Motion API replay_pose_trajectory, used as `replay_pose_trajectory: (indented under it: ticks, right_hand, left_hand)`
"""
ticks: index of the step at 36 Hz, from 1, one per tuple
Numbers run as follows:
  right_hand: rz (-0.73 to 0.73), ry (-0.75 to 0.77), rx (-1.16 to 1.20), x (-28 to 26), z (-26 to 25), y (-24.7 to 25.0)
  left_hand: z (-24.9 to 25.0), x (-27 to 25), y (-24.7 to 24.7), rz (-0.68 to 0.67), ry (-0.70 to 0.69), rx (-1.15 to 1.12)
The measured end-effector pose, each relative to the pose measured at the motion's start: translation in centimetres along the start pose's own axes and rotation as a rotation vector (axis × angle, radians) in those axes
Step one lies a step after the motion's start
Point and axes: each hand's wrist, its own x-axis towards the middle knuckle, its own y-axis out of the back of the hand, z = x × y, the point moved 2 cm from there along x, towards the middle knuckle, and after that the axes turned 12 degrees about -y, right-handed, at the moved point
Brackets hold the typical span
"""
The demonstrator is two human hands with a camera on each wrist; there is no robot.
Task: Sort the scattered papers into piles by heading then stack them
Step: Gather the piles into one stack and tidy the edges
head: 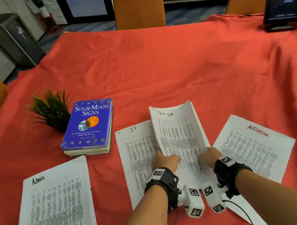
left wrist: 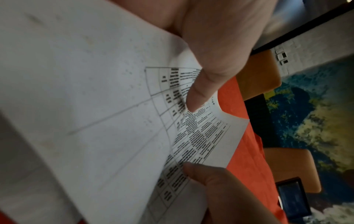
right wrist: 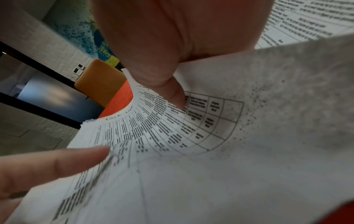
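Note:
A printed sheet headed "Task list" [head: 179,132] is lifted off the red tablecloth and bows upward. My left hand [head: 165,160] pinches its lower left edge and my right hand [head: 208,156] pinches its lower right edge. In the left wrist view the left thumb [left wrist: 199,94] presses on the Task list sheet [left wrist: 114,106]. The right wrist view shows the right thumb [right wrist: 176,97] on the same sheet [right wrist: 229,166]. Flat on the cloth lie an "IT" sheet [head: 138,153] partly under the held one, an "Admin" sheet [head: 56,213] at the left, and a red-lettered "ADMIN" sheet [head: 253,151] at the right.
A blue book [head: 88,126] lies on another book beside a small green plant [head: 51,109], left of centre. A dark tablet on a stand [head: 287,8] is at the far right corner. Orange chairs [head: 138,1] surround the table. Bare red cloth [head: 155,67] covers the far half.

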Motion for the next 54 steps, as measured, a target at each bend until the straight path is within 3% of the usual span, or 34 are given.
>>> replay_pose_trajectory:
  ticks: [3, 7, 10, 15, 20, 23, 26, 31, 36, 44, 48, 51, 54]
  right_hand:
    - [-0.001, 0.002, 0.024, 0.1, 0.1, 0.0]
    - [0.013, 0.006, 0.031, 0.3, 0.4, 0.1]
    - [0.007, 0.006, 0.054, 0.3, 0.5, 0.2]
    - [0.001, 0.025, 0.133, -0.3, 0.6, 1.0]
    - [0.086, 0.062, 0.178, 0.3, 0.3, 1.3]
    - [0.149, 0.088, 0.179, 0.0, -0.3, 1.2]
    - [0.100, 0.098, 0.164, -0.5, -1.1, 0.0]
    - [0.071, 0.128, 0.086, -1.0, -2.5, -2.4]
    - [0.034, 0.129, 0.010, -1.6, -3.7, -4.0]
    - [-0.095, 0.085, 0.049, -1.1, -3.7, -5.2]
    - [-0.151, 0.084, 0.073, -2.0, -3.1, -5.5]
    - [-0.084, 0.162, 0.130, -2.8, -2.8, -5.4]
    - [0.018, 0.377, 0.253, -4.4, -3.4, -4.6]
  left_hand:
    - [0.3, 0.1, -0.1, 0.016, -0.049, -0.076]
    - [0.9, -0.5, -0.4, -0.083, -0.136, -0.192]
    - [1.4, -0.7, -0.3, -0.086, -0.187, -0.103]
    - [1.1, -0.4, 1.1, 0.067, -0.231, 0.188]
    - [0.2, -0.3, 3.7, 0.054, -0.278, 0.107]
    - [-1.5, -0.4, 6.1, 0.104, -0.222, -0.117]
    - [-4.2, -0.8, 8.4, 0.216, -0.085, -0.182]
    - [-8.5, -1.5, 10.1, 0.236, 0.005, 0.065]
    - [-8.9, -2.1, 10.3, 0.328, 0.075, 0.327]
    - [-6.2, -1.7, 9.6, 0.239, -0.048, 0.126]
    - [-6.0, -1.8, 9.6, 0.312, -0.115, -0.062]
    - [-5.5, -2.2, 10.2, 0.324, -0.237, -0.128]
    - [-4.2, -3.1, 11.4, 0.361, -0.406, -0.068]
